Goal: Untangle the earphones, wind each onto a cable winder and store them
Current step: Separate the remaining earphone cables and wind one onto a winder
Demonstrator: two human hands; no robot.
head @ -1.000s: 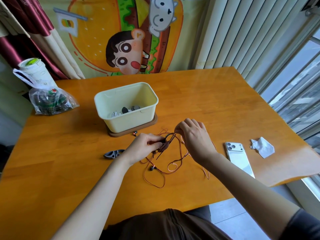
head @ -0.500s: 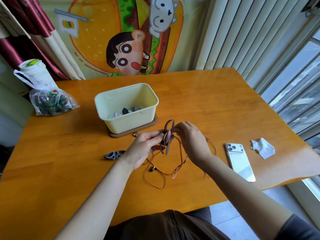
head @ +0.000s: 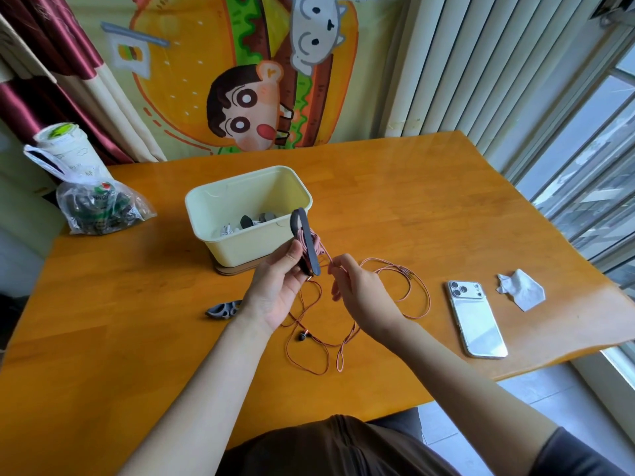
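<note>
A home: cartoon wall hanging (head: pixel 247 73), curtains (head: pixel 68 63), wooden table (head: pixel 412 207) by window (head: pixel 591 159).

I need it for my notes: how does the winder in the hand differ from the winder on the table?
The held winder stands upright in the left hand; the spare winder lies flat on the table. The held winder has orange cable wound on it; the spare winder is bare. The held winder looks darker; the spare winder is grey. Both are small.
</note>
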